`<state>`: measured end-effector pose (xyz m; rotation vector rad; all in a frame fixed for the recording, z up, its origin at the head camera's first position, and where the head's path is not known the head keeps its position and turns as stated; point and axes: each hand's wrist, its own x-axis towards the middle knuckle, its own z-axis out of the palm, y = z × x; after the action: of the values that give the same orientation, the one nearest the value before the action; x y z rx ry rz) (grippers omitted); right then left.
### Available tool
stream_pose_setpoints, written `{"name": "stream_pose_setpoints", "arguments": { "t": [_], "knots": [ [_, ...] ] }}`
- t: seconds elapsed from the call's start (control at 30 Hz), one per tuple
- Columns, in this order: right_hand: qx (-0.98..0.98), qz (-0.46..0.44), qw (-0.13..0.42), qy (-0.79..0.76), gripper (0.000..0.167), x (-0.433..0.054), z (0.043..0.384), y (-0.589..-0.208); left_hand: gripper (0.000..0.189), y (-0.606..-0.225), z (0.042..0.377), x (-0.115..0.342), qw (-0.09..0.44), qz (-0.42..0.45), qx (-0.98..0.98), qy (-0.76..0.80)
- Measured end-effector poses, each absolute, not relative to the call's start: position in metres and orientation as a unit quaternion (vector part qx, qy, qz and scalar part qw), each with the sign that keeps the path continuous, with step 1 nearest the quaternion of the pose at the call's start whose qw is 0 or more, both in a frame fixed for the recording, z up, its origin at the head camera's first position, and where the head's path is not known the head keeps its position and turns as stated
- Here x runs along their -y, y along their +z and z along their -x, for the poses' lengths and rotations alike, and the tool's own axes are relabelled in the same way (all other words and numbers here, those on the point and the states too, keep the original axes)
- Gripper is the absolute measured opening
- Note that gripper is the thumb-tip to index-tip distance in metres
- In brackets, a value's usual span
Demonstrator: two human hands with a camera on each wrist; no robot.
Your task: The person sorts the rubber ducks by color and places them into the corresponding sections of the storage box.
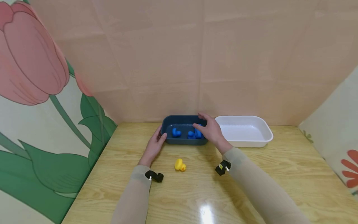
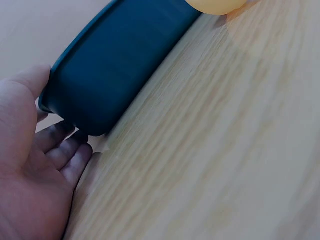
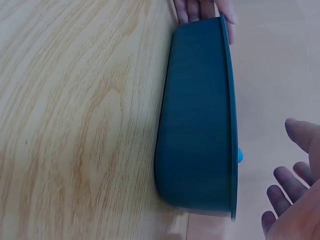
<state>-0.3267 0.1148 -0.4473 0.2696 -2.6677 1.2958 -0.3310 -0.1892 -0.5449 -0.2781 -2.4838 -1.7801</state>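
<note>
Head view: here we are at the back of the table (image 1: 165, 202), where the dark tray (image 1: 185, 142) sits upright with the white tray (image 1: 253, 144) just beside it on the right.
Left hand (image 1: 154, 145): it's got the dark tray by its left end, thumb up on the rim, fingers bent round the end wall below.
Right hand (image 1: 212, 129): over the right end of the dark tray, thumb and fingers spread well apart, nothing in its hold that either view shows; the right wrist view has those fingertips clear of the rim.
Blue toys (image 1: 176, 133): at least three on the dark tray's floor, one on the left, the rest bunched at the right, partly under the right hand; one peeks over the rim from the right wrist.
Duck (image 1: 179, 165): yellow, out on the table in front of the dark tray.
Dark tray's feel: looks like stiff, light plastic, smooth enough to slide if nudged; the rim is the natural grip, one end each.
Toys' feel: small, light, probably rubbery and a bit slick; I'd pinch the rounded bodies from above, gently. Nothing looks fragile.
</note>
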Motion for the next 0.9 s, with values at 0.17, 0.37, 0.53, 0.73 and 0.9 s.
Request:
{"name": "stream_pose_setpoints", "arguments": {
  "t": [0.17, 0.37, 0.53, 0.73, 0.9],
  "knots": [
    [0.892, -0.094, 0.089, 0.432, 0.067, -0.117, 0.323, -0.445, 0.068, -0.542, 0.330, 0.191, 0.032, 0.086, 0.811, -0.578],
    [0.893, -0.103, 0.102, 0.425, 0.066, -0.121, 0.315, -0.443, 0.068, -0.540, 0.328, 0.190, 0.030, 0.086, 0.813, -0.575],
    [0.893, -0.103, 0.101, 0.427, 0.066, -0.127, 0.306, -0.439, 0.068, -0.541, 0.329, 0.188, 0.029, 0.087, 0.812, -0.577],
    [0.888, -0.102, 0.103, 0.436, 0.063, -0.136, 0.295, -0.433, 0.068, -0.541, 0.329, 0.187, 0.024, 0.088, 0.814, -0.573],
    [0.883, -0.101, 0.106, 0.446, 0.063, -0.143, 0.287, -0.428, 0.069, -0.539, 0.329, 0.189, 0.019, 0.085, 0.817, -0.570]
  ]
}}
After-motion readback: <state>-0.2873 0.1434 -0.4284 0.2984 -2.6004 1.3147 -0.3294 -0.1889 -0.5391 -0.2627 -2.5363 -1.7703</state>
